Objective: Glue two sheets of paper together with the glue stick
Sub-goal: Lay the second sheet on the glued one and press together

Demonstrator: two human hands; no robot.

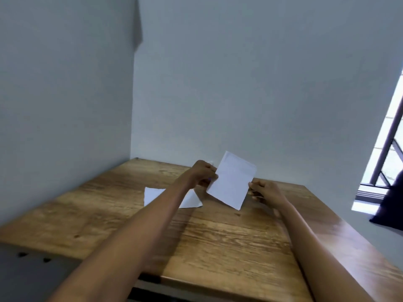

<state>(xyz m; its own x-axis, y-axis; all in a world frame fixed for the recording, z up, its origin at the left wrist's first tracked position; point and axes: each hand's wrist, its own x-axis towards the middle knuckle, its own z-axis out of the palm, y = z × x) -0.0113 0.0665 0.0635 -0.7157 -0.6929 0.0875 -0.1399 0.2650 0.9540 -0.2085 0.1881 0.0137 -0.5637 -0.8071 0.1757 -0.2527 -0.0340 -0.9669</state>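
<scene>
Room: pale grey walls (218, 83) meet in a corner behind the bench, and a window (390, 136) with a dark frame shows at the right edge of the view.
Bench: wood-grain top (218, 236), its far edge against the wall, its near edge running across the bottom of the view.
Left hand: up over the far middle of the bench, the left hand (201, 174) has its fingers curled onto the left edge of the raised sheet, pinching it. Something small and white peeks out just behind this hand; too blurred to name.
Right hand: the right hand (262, 189) comes in from the right, fingers bent and closed on the sheet's lower right edge. Both forearms stretch out long from the bottom of the view.
Raised sheet: the raised sheet (232, 180), plain white, is held clear of the wood between the two hands, tilted with one corner pointing up toward the wall and another down toward the bench.
Second sheet: the second sheet (152, 195) lies flat on the wood, left of centre toward the far edge, partly hidden under the left forearm, one corner poking out on the arm's right side.
Glue stick: cannot be made out anywhere on the bench.
</scene>
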